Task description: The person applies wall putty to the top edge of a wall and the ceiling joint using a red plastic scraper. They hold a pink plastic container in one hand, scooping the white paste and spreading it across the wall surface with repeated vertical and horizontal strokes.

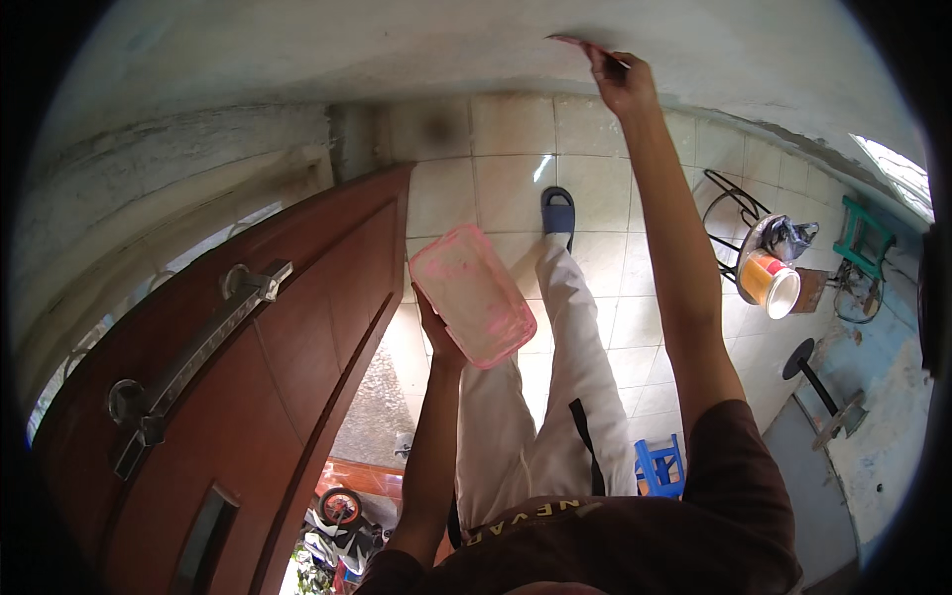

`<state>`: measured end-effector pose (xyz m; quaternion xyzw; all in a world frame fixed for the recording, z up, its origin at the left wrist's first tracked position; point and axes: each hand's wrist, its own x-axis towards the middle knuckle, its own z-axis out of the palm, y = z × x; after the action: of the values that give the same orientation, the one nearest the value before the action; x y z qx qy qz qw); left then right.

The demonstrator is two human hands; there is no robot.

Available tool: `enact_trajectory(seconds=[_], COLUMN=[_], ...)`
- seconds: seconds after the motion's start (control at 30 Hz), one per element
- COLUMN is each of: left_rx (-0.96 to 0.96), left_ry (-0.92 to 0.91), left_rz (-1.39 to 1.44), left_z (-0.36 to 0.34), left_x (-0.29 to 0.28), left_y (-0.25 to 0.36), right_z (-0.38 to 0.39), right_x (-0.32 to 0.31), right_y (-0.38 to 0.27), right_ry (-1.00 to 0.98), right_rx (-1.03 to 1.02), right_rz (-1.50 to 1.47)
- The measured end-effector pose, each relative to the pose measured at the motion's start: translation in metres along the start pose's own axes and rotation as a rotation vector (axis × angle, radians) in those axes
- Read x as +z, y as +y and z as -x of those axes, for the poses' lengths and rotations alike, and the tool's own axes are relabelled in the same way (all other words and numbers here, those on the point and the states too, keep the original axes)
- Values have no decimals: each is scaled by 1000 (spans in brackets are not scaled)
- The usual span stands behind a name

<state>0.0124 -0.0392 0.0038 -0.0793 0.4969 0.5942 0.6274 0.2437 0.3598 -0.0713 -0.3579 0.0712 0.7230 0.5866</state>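
My left hand (437, 328) is closed on the near left edge of a pink rectangular plastic tub (520, 306), held in front of my legs. A pale whitish layer with pink smears covers its inner face. Up at the wall (436, 59), my right arm is stretched far forward. The fingers of my right hand (625, 85) pinch a thin, flat reddish scraper (583, 45), whose edge lies at or very near the grey plaster. Part of the scraper is hidden by my fingers.
A brown wooden door (337, 258) with a long metal handle stands at my left. To the right, a round stool (751, 248) bears an orange-and-white bucket (770, 283) and a dark plastic bag (790, 238). Beyond are a green stool (865, 235) and, nearer, a blue stool (661, 466).
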Motion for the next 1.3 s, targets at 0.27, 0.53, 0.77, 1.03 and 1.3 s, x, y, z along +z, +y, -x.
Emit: enact_trajectory(seconds=[0.27, 0.53, 0.77, 1.03, 1.3], left_rx=[-204, -65, -70, -171, -133], left_ry=[-51, -57, -128, -161, -79], left_rz=[228, 29, -146, -38, -116], left_z=[-8, -25, -32, -34, -38], left_x=[5, 43, 59, 71, 73], left_y=[-8, 31, 34, 29, 33], right_z=[77, 280, 315, 315, 313], right_x=[-29, 15, 15, 10, -8], right_y=[-56, 50, 105, 78, 54], right_ry=[-17, -27, -471, -222, 14], right_rx=[-213, -345, -177, -65, 303], right_rz=[-49, 1279, 1721, 1502, 536])
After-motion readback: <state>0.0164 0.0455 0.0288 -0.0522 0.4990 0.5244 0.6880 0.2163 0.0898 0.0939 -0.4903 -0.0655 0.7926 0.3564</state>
